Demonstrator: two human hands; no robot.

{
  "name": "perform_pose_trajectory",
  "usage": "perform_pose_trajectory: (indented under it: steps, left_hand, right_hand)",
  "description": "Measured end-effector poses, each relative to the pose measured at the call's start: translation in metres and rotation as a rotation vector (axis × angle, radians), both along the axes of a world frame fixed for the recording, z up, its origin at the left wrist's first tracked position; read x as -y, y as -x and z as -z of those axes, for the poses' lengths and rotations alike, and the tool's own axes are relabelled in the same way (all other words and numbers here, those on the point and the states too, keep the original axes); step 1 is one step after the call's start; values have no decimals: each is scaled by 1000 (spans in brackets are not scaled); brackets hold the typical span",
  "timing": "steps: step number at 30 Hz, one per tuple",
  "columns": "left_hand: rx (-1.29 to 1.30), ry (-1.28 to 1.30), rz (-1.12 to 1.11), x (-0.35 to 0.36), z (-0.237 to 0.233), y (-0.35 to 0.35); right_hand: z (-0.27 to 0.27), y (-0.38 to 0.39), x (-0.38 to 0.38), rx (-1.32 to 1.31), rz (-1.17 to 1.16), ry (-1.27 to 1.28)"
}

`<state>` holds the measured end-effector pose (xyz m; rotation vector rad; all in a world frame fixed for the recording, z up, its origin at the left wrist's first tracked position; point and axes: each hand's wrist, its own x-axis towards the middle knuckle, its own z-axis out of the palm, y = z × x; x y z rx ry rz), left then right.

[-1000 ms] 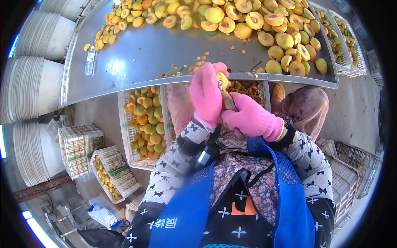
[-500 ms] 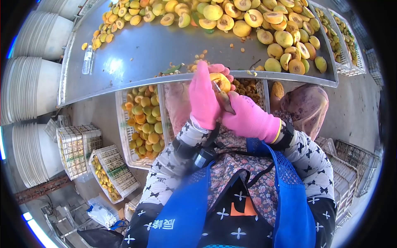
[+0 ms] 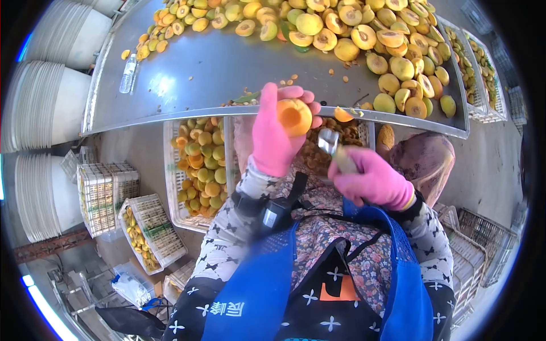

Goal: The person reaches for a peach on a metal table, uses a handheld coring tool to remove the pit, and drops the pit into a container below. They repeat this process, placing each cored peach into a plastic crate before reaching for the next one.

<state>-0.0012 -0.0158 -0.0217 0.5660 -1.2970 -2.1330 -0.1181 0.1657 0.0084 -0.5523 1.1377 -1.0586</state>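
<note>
The right hand [image 3: 372, 182], clenched on a metal tool [image 3: 331, 142], has pulled away from the apricot half [image 3: 294, 116]. The left hand [image 3: 272, 139] grasps this half at the table [image 3: 199, 74] edge, so 1 cut seems finished.

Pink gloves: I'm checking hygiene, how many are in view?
2. One on the left hand, holding an apricot half; one on the right hand, gripping a tool. More may be hidden below the table.

fruit halves [image 3: 364, 40] heaped on the table's [image 3: 216, 68] far side; bottle [image 3: 128, 74] at left; crates [image 3: 196, 165] below its edge.
</note>
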Motion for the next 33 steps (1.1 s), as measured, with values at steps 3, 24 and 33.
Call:
perform_pose_trajectory:
  steps: [3, 24, 33]
  left_hand:
    - [211, 327, 181, 50, -3, -60]
    - [534, 1434, -132, 148, 63, 197]
    - [211, 230, 238, 121, 25, 139]
  right_hand:
    - [54, 6, -33, -1071, -357, 402]
    - [18, 81, -51, -988, 516, 12]
    - [24, 72, -28, -939, 451, 139]
